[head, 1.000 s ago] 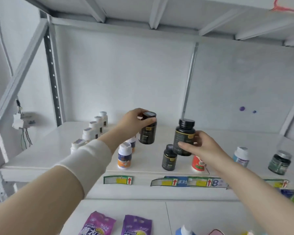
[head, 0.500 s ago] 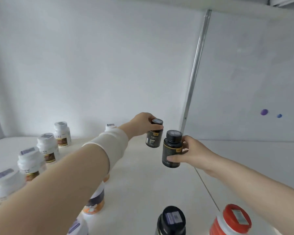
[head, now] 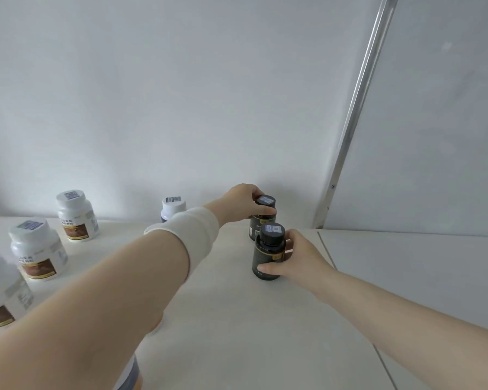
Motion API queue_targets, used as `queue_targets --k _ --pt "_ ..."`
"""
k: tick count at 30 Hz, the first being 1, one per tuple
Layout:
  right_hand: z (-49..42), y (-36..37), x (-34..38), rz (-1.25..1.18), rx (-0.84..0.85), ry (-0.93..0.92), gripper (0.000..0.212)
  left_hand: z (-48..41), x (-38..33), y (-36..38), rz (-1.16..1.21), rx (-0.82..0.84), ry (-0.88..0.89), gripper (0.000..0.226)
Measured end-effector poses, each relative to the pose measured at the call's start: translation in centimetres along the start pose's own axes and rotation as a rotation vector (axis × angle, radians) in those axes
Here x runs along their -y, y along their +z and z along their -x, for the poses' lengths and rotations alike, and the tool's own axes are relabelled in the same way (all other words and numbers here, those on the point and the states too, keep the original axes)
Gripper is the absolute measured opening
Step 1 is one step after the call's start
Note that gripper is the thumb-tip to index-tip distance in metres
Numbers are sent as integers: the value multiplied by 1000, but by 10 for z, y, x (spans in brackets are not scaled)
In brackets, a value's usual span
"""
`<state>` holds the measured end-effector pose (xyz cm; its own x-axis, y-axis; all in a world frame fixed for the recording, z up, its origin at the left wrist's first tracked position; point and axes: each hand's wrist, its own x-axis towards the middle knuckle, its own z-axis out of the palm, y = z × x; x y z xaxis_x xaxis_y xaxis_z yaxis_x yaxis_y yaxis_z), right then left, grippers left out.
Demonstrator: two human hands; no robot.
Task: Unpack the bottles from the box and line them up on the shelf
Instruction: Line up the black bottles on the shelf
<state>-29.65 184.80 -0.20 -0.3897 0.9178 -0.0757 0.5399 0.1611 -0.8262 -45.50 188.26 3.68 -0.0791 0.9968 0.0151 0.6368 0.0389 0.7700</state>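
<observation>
Grip check: left hand [head: 241, 202] clasped rear bottle [head: 255, 226], right hand [head: 302, 257] clasped front bottle [head: 266, 254]; I meant to seat both flat before releasing.

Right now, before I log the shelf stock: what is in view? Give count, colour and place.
white bottles: 3, white with brown labels, in a row at the left of the shelf
white-capped bottle: 1, dark body, at the back, partly behind the left forearm
far dark bottle: 1, black cap, near the back wall
near dark bottle: 1, black cap, just in front of the far one
partly hidden bottle: 1, white and blue-grey, bottom edge, under the left arm
shelf: 1, white
metal strip: 1, silver, on the wall at right
left hand: grips the far dark bottle's top
right hand: grips the near dark bottle
</observation>
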Motion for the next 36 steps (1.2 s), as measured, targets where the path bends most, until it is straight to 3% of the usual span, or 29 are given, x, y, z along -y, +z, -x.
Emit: queue_targets --k 14,20,27,36 --pt "-4 11 -2 19 -36 -8 55 -10 7 -3 -107 63 35 45" --pt "15 -6 9 58 -56 -1 70 -1 -12 -15 -221 85 69 59" --pt "68 -34 48 296 -66 -88 71 72 -55 -55 -537 -2 124 50" --pt "191 0 110 730 -123 -363 56 262 -68 -91 -1143 -211 92 46"
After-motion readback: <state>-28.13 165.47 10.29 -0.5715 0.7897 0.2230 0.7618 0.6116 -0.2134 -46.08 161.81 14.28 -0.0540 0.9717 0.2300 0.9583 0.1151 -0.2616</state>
